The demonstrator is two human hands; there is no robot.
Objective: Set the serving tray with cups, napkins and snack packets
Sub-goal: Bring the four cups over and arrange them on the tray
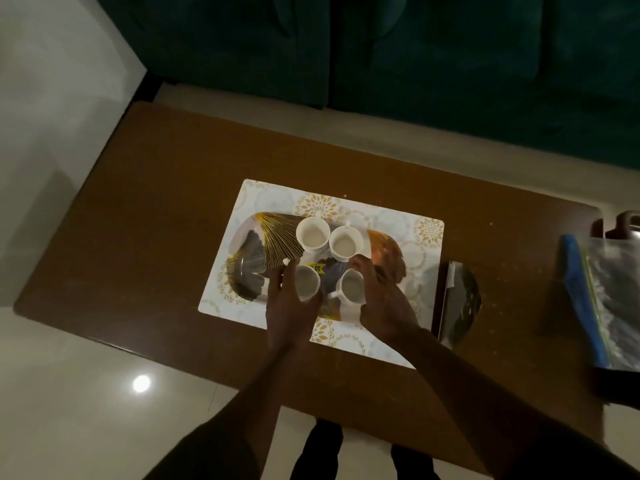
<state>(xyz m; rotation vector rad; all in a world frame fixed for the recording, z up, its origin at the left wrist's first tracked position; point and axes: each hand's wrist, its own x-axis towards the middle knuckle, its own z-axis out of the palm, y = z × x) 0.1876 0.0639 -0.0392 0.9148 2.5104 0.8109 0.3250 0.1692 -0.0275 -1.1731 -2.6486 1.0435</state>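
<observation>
On the tray (388, 252) at desk (166, 188) centre, the left hand (289, 306) is wrapping its grip around the seven-o'clock cup (306, 282); the right hand (384, 303) is clasping the five-o'clock cup (351, 285). Best lowering both level, handles outward, clear of the two rear cups (312, 233).

The only writing I can make out is on a small yellow sticker (314, 268) on the tray (388, 252) between my hands, ending in "00"; its first characters I cannot read.
</observation>
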